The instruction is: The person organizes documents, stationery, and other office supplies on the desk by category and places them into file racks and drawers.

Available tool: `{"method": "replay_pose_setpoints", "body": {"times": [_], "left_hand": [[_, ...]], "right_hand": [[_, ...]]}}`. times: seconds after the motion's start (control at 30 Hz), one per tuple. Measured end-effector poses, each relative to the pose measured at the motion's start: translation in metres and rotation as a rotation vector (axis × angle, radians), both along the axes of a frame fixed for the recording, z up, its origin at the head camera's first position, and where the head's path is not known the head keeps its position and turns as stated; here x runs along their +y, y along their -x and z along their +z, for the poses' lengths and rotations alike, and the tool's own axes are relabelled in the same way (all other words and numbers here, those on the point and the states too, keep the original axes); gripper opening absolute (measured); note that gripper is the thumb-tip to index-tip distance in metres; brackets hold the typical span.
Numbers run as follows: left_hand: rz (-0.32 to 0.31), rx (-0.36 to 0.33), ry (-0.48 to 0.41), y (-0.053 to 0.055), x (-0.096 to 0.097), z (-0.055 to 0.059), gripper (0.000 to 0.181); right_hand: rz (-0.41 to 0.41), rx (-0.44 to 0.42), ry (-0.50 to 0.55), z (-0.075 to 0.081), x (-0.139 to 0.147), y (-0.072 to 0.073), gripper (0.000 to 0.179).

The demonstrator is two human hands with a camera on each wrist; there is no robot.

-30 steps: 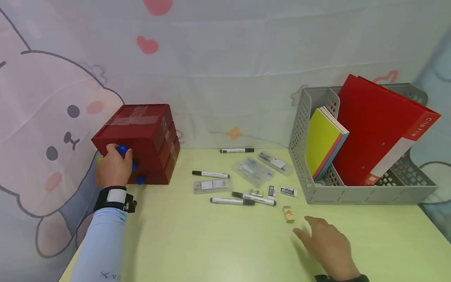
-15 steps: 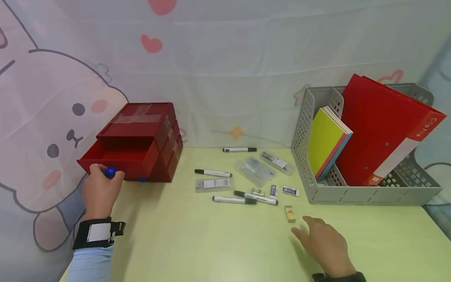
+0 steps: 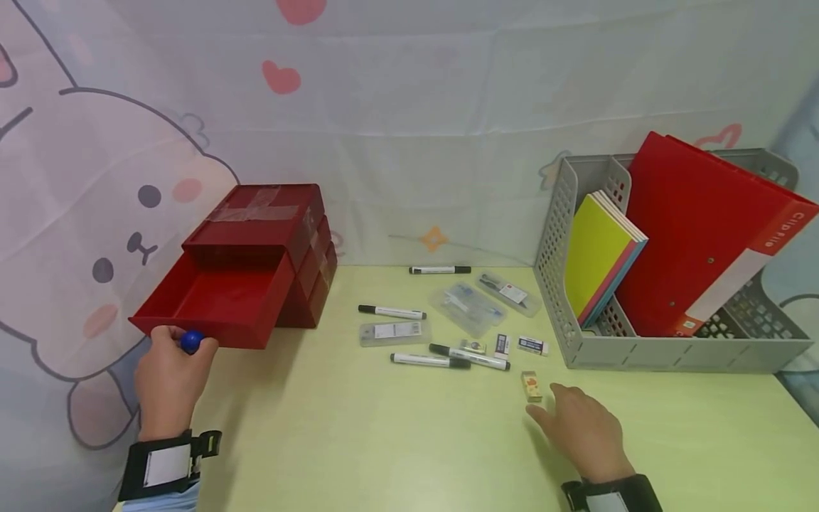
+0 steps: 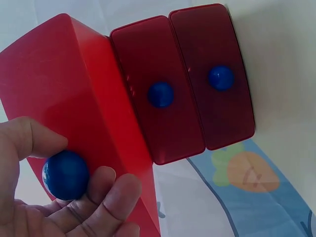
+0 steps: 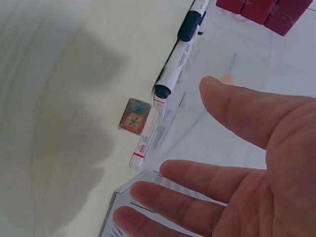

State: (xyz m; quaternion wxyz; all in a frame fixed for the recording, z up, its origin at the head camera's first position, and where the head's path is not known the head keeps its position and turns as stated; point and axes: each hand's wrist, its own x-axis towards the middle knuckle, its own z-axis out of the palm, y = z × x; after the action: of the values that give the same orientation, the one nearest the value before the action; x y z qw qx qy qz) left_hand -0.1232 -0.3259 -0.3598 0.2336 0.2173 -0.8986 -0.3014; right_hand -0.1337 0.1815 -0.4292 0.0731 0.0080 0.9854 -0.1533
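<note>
Nearest, the right hand [image 3: 582, 430] is held out at the right with fingers extended and thumb spread apart, its palm bared to the wrist view; at the left, a round, glossy blue knob [image 3: 190, 341] is gripped between the thumb and curled fingers of the left hand [image 3: 169, 384]; by this knob the front of the top drawer [image 3: 220, 299] is held, the drawer being drawn well out over the left side of the table [image 3: 358, 434]; it is bright red inside, shallow and smooth-walled, with a plain red front; near the right fingertips a small patterned box [image 3: 531, 386] is seen; beyond it, marker pens and clear plastic cases are scattered; behind the drawer its darker red chest [image 3: 256, 213] is seen, crossed on top by clear tape, the two lower drawers being closed, each fitted with a matching knob; at the far right a red clip file [image 3: 710, 235] is leaned in a grey organizer [image 3: 684, 353].
</note>
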Motion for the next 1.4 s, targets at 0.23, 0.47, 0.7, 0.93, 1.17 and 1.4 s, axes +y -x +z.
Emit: {"method": "replay_pose_setpoints", "body": {"times": [0.23, 0.47, 0.7, 0.93, 1.17, 1.4], "left_hand": [[0.017, 0.058, 0.036, -0.003, 0.007, -0.004, 0.041], [0.039, 0.281, 0.216, -0.006, 0.042, -0.003, 0.050], [-0.213, 0.488, 0.468, 0.008, 0.103, -0.017, 0.043], [-0.393, 0.297, 0.496, 0.034, 0.144, -0.034, 0.039], [-0.500, -0.007, 0.509, 0.055, 0.167, -0.054, 0.052], [-0.581, -0.250, 0.494, 0.058, 0.184, -0.064, 0.063]], "right_hand": [[-0.001, 0.016, -0.012, 0.004, 0.001, 0.008, 0.059], [-0.008, -0.022, -0.021, 0.007, -0.003, 0.016, 0.053], [-0.008, -0.018, -0.004, -0.002, -0.007, 0.023, 0.041], [-0.023, -0.045, -0.020, -0.011, -0.010, 0.030, 0.045], [-0.037, -0.059, -0.066, -0.017, -0.011, 0.035, 0.052], [-0.047, -0.047, -0.091, -0.018, -0.013, 0.035, 0.052]]}}
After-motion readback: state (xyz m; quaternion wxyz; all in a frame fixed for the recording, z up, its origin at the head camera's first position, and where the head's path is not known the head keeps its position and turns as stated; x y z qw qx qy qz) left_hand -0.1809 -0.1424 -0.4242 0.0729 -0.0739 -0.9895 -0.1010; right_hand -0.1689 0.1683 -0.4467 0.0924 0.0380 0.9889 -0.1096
